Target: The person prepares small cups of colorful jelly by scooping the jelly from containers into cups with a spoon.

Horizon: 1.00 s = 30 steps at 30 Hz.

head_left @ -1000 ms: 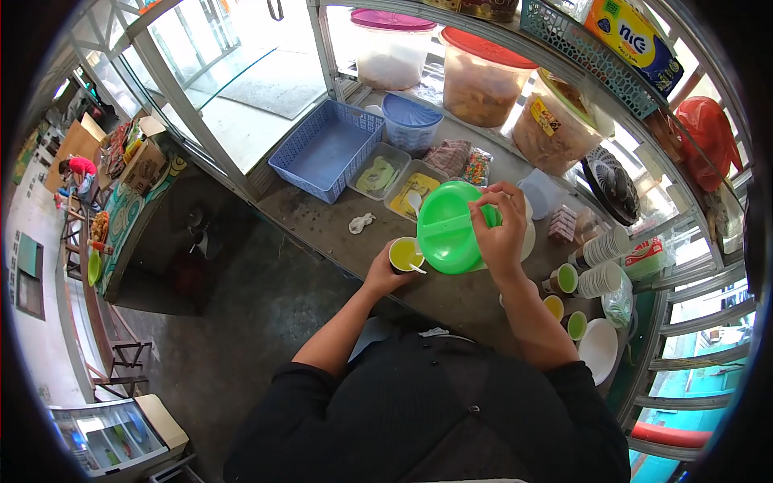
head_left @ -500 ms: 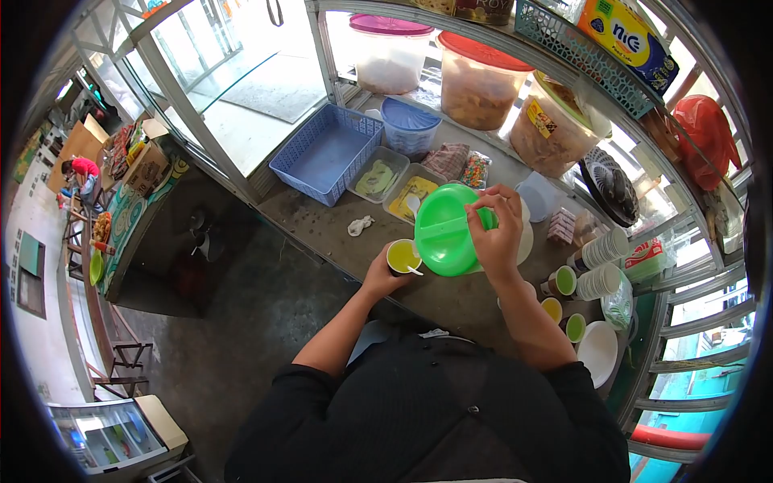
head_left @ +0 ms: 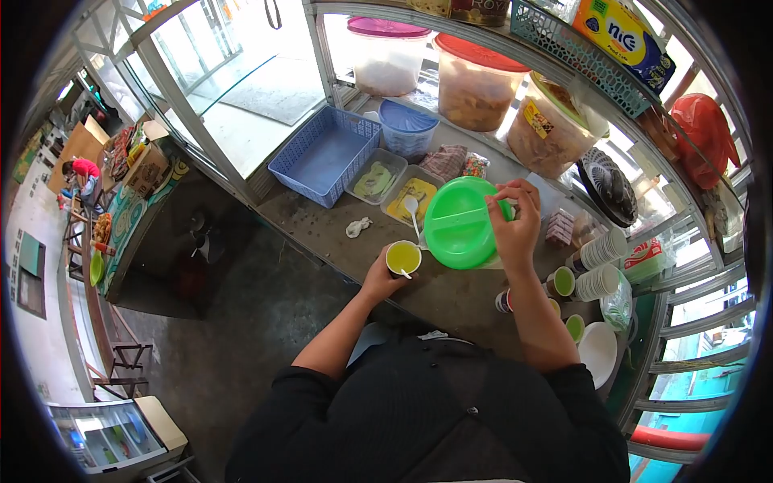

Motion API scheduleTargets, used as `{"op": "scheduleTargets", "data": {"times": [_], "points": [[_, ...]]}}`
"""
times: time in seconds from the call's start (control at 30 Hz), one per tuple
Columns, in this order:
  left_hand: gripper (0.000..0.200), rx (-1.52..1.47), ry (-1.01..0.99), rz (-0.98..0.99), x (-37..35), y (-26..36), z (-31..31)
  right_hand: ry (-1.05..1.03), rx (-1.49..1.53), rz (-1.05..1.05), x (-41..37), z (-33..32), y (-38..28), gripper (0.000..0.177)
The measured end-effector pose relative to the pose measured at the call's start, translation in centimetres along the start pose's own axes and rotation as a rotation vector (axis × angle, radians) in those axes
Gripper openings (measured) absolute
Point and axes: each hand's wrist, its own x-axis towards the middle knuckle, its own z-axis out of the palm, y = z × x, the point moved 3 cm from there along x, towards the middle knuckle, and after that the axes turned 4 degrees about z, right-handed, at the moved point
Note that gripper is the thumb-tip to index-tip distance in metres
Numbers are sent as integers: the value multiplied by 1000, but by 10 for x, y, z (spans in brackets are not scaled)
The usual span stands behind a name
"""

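Note:
My left hand (head_left: 382,279) is closed around a paper cup (head_left: 403,258) of yellow-green contents, with a white spoon sticking out. To its right, my right hand (head_left: 516,217) has its thumb and fingers pinched at the right edge of a round green lid (head_left: 460,223). The lid has a raised bar across its middle and hides most of what is below it. Behind the cup, a clear tub (head_left: 412,191) holds something yellow and a white spoon. Beside that tub, another one (head_left: 376,176) has pale green contents.
A blue basket (head_left: 326,157) and a blue-lidded container (head_left: 408,130) stand at the back. Stacked paper cups (head_left: 597,283), filled cups (head_left: 561,281) and a white oval dish (head_left: 597,354) are on the right. A crumpled white cloth (head_left: 358,228) lies left of the tubs.
The green lid has moved right and slightly down, along with my right hand, and looks flatter. More of the yellow tub and its spoon shows. My left hand has barely moved.

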Motion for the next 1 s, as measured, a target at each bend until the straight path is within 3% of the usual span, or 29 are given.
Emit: {"op": "scheduleTargets", "data": {"times": [0.27, 0.37, 0.47, 0.57, 0.77, 1.0], "points": [[75, 181, 89, -49, -2, 13, -1, -22, 165, 99, 29, -45, 60, 19], [73, 218, 126, -53, -3, 10, 2, 6, 380, 208, 40, -69, 107, 23], [73, 218, 128, -34, -2, 8, 2, -17, 407, 286, 51, -103, 141, 26], [73, 208, 121, -37, -2, 12, 0, -8, 412, 509, 54, -128, 166, 27], [71, 222, 112, 0, -1, 15, 0, 40, 580, 561, 57, -147, 192, 25], [70, 224, 113, -3, -1, 14, 0, 12, 434, 522, 60, -155, 198, 26]]}}
